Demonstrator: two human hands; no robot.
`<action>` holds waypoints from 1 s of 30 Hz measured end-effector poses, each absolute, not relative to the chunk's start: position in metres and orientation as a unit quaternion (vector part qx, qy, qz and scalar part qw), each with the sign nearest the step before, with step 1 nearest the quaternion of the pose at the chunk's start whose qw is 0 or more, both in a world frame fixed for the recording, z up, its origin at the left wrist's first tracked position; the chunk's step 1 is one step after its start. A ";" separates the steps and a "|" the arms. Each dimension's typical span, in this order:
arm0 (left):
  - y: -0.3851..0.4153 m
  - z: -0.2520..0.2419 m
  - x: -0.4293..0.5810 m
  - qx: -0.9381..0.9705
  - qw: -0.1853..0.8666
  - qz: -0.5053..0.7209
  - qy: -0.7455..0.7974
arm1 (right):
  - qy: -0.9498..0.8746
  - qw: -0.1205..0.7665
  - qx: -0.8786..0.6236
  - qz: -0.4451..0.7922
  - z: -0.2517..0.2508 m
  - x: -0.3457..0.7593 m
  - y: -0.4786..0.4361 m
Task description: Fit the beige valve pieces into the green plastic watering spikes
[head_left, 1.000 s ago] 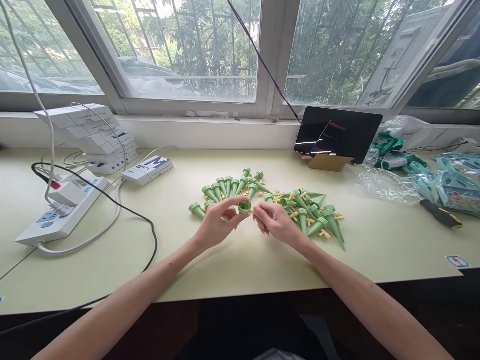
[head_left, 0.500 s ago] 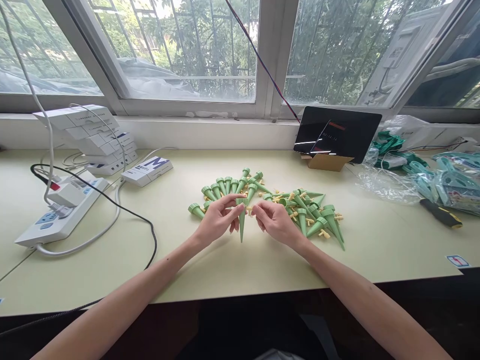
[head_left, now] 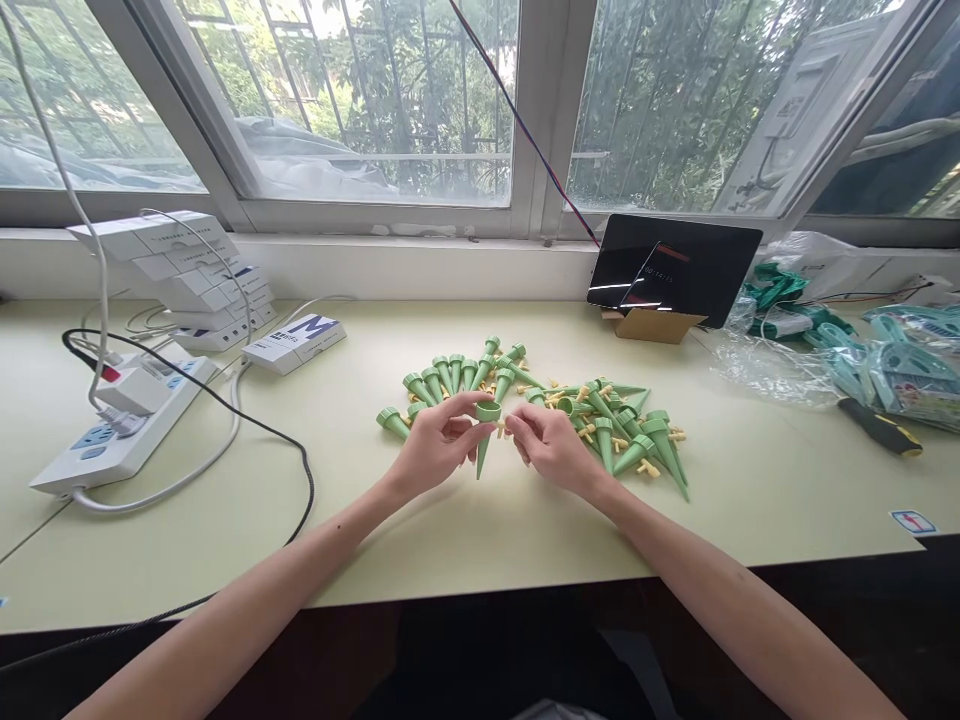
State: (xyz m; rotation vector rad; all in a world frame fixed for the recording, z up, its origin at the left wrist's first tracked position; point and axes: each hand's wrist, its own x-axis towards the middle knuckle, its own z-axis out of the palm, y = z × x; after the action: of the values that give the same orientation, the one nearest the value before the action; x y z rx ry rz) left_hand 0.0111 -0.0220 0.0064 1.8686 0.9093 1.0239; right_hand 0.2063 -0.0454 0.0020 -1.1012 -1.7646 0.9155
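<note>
Between thumb and fingers, my left hand (head_left: 442, 440) grips a green plant watering spike (head_left: 488, 411), its open cup up and its point down over the table. My right hand (head_left: 551, 447) pinches a small yellow valve (head_left: 501, 428) at the spike's side, just below the cup; whether it sits in the spike I cannot tell. Behind my left hand lies a fan of green spikes (head_left: 456, 371). Right of my right hand is a heap of more spikes (head_left: 660, 425) mixed with loose yellow valves (head_left: 646, 468).
At left are a power strip (head_left: 124, 425) with cables, stacked white boxes (head_left: 191, 270) and a single box (head_left: 295, 342). A tablet (head_left: 675, 268) leans on a cardboard stand at the back. Plastic-wrapped packs (head_left: 900, 365) and a screwdriver (head_left: 881, 428) lie at right.
My left hand has tilted the spike so that its cup opening shows toward me. Both hands keep their grips, with the yellow valve still beside the spike.
</note>
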 end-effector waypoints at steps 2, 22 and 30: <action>-0.022 0.006 0.011 0.747 0.385 0.408 0.358 | -0.707 0.418 -0.438 0.365 0.002 0.206 -0.045; -0.020 0.012 0.009 0.706 0.444 0.422 0.355 | -0.742 0.420 -0.430 0.297 0.008 0.205 -0.045; -0.017 0.010 0.008 0.692 0.472 0.416 0.355 | -0.809 0.344 -0.475 0.051 0.007 0.180 -0.071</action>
State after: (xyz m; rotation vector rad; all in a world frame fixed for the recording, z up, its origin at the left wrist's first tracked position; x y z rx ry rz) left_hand 0.0079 -0.0168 0.0099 1.6934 0.8690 1.0192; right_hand 0.1801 -0.0708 0.0066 -1.2331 -2.1010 0.1333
